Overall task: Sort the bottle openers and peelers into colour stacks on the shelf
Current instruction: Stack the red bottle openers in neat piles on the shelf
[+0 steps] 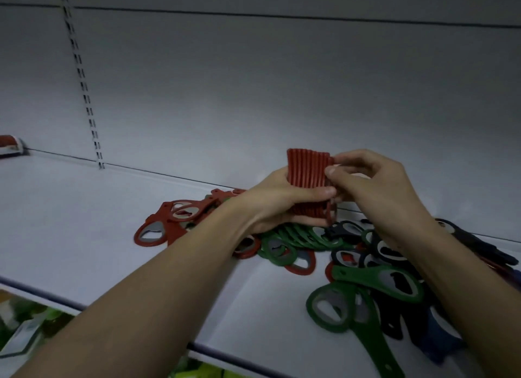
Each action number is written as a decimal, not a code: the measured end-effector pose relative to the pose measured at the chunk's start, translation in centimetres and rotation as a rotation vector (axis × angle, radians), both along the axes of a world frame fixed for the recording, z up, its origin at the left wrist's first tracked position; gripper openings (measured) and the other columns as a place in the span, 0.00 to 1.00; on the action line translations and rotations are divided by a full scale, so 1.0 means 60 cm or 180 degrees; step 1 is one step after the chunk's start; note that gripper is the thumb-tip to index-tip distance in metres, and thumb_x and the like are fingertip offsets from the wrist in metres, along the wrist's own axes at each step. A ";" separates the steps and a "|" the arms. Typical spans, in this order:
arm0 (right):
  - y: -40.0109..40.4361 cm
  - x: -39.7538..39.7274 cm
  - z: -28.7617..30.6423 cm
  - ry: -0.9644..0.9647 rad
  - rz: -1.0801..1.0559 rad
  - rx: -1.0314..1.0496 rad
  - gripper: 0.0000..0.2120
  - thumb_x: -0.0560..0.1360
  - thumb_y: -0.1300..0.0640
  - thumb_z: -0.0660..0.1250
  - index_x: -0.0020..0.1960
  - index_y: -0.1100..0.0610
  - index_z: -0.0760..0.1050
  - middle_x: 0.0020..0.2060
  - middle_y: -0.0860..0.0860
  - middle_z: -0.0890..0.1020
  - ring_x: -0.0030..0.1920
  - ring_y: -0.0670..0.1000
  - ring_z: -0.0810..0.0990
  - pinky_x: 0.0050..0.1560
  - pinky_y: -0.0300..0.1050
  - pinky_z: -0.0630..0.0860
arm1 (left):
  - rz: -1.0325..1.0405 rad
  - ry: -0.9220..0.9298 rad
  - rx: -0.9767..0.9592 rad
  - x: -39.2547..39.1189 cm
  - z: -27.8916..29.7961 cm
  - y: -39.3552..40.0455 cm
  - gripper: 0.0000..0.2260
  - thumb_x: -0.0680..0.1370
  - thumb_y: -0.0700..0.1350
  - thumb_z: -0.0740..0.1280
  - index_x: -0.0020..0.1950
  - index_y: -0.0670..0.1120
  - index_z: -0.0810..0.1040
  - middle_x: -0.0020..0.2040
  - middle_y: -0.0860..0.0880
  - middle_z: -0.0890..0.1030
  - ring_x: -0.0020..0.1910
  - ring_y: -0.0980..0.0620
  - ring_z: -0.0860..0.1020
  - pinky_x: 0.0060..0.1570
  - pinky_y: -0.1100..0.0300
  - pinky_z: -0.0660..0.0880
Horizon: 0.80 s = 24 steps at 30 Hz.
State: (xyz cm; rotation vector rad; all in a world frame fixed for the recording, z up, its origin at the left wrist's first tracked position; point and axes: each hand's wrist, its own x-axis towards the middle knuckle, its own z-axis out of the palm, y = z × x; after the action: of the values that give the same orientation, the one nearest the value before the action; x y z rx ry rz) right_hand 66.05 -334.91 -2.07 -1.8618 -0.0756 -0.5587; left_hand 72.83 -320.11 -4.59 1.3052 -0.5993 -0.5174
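My left hand (277,203) grips a stack of red bottle openers (308,167) held on edge above the shelf (84,208). My right hand (372,180) pinches the right end of that stack with thumb and fingers. Below the hands lies a mixed pile: red openers (166,222) at the left, green openers (298,236) in the middle, black openers (366,253) at the right. Two large green openers (377,284) lie nearest me. My forearms hide part of the pile.
The white back panel (253,81) with a slotted upright (84,96) rises behind the shelf. A red and white object (11,146) sits at the far left. Green packaged goods (28,329) show on the shelf below the front edge.
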 end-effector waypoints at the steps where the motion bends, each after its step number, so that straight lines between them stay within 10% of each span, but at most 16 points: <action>1: 0.000 0.001 -0.002 -0.0026 -0.0018 -0.0030 0.08 0.76 0.59 0.70 0.54 0.54 0.79 0.47 0.51 0.83 0.40 0.48 0.85 0.40 0.38 0.81 | 0.0015 0.0013 0.0019 0.000 -0.002 -0.001 0.21 0.75 0.35 0.72 0.67 0.44 0.75 0.61 0.41 0.81 0.59 0.42 0.81 0.51 0.45 0.81; 13: 0.064 0.024 0.037 0.0277 -0.0256 -0.0012 0.05 0.80 0.58 0.65 0.51 0.56 0.80 0.49 0.55 0.82 0.39 0.52 0.83 0.43 0.44 0.81 | 0.0354 0.0219 -0.0505 0.016 0.028 0.068 0.20 0.73 0.30 0.71 0.64 0.38 0.74 0.54 0.45 0.80 0.54 0.44 0.81 0.51 0.42 0.81; 24: 0.290 0.095 0.021 0.1430 -0.0143 -0.2929 0.22 0.76 0.39 0.65 0.41 0.59 0.77 0.36 0.52 0.80 0.37 0.51 0.79 0.35 0.43 0.73 | 0.1309 0.0285 -0.0469 0.011 -0.018 0.393 0.18 0.70 0.37 0.72 0.61 0.42 0.78 0.58 0.44 0.83 0.58 0.40 0.81 0.45 0.45 0.82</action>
State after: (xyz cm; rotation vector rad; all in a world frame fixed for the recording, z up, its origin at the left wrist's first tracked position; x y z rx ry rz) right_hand 71.74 -317.51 -0.82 -2.8499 0.0160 -0.1002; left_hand 73.47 -296.54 -5.67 1.2163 -0.2762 -0.1873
